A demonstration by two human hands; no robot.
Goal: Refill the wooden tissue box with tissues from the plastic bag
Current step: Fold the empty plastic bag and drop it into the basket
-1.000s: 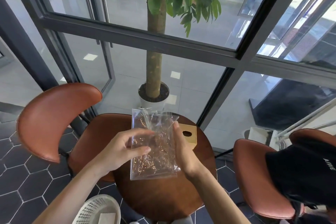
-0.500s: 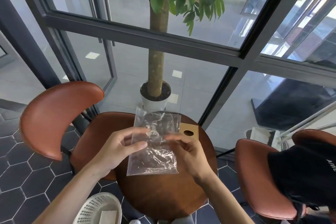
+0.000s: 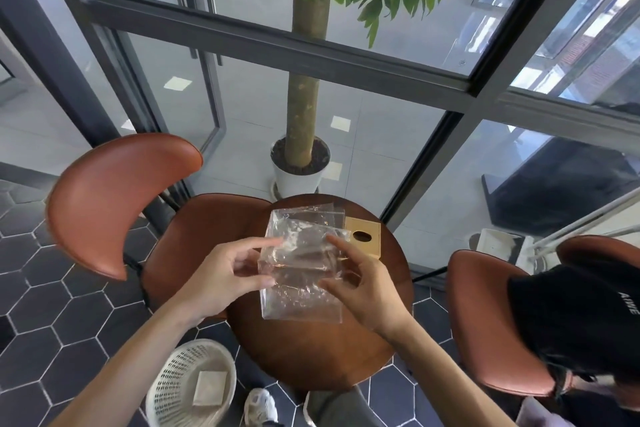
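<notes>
- The plastic bag [image 3: 302,269] is see-through and crinkly. Both hands hold it up over the round wooden table [image 3: 311,354].
- The left hand [image 3: 225,274] pinches the left side of the bag. Its thumb is at the front, lower down, and its pointer finger lies across the top part.
- The right hand [image 3: 360,282] holds the right side of the bag with its fingers curled round the edge.
- The wooden tissue box [image 3: 365,236] sits on the table just behind the bag, near the right hand. It has a dark oval hole in its top.
- I cannot tell if there are tissues in the bag. It looks almost clear all the way through.
- I think the step now is opening the bag, so the tissues can come out.
- To do it well, find the open end first. The top edge looks like it has loose flaps, so that may be the mouth.
- Each hand should pinch one thin layer only, then pull the two layers gently apart. If a hand grabs both layers, the bag stays closed.
- Pull slowly. Thin plastic can slip or tear.
- Keep the bag over the table, close to the box. Then nothing that falls lands in the white basket [image 3: 190,388] on the floor.
</notes>
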